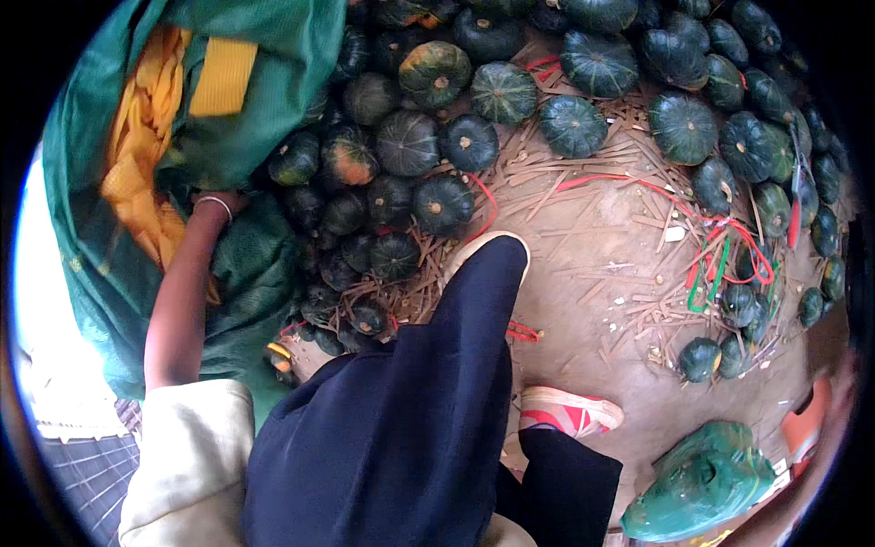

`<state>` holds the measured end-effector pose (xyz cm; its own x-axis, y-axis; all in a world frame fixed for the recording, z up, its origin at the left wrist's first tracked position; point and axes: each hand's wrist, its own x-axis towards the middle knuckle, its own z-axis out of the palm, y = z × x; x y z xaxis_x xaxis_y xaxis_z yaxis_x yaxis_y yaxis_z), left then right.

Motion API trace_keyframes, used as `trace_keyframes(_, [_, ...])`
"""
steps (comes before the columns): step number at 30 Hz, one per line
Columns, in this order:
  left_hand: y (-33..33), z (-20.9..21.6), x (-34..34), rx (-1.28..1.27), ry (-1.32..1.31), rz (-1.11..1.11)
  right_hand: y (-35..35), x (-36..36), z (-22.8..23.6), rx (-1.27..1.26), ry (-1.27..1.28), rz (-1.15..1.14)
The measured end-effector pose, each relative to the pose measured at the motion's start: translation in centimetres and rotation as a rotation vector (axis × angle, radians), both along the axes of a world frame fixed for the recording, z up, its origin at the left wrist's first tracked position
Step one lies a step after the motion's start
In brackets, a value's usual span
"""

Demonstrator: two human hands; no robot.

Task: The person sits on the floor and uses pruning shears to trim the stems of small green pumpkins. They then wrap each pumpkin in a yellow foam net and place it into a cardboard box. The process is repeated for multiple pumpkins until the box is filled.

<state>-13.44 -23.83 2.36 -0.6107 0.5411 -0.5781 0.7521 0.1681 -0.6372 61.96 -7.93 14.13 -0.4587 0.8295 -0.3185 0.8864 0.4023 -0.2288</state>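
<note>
A big green woven sheet [283, 55] spreads at left, the left hand [221, 201] among its folds; whether the fingers grip, I can't tell. Round dark-green pumpkins [407, 143] crowd beside it. The right hand [848, 376], blurred, is unreadable too.

The dusty brown floor [583, 223] is strewn with thin wooden strips [629, 114] and lengths of red strap [602, 177]. Dark green pumpkins [684, 128] crowd its far and side parts, and a crumpled green plastic bag [702, 483] lies near the lower edge.
</note>
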Motion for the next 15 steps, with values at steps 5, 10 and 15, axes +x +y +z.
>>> trace_keyframes(5, [-0.6,0.0,-6.8,0.163,-0.496,0.013,-13.5,-17.7,-3.7,-0.329,0.162,0.227])
trace_keyframes(10, [5.3,-1.8,9.9,0.623,-0.779,-0.285,-20.4,-23.5,-12.5,-0.299,0.156,0.165])
trace_keyframes(15, [5.3,-8.5,17.7,0.529,-0.689,-0.315,-20.7,-26.5,-18.5,-0.096,0.118,-0.141])
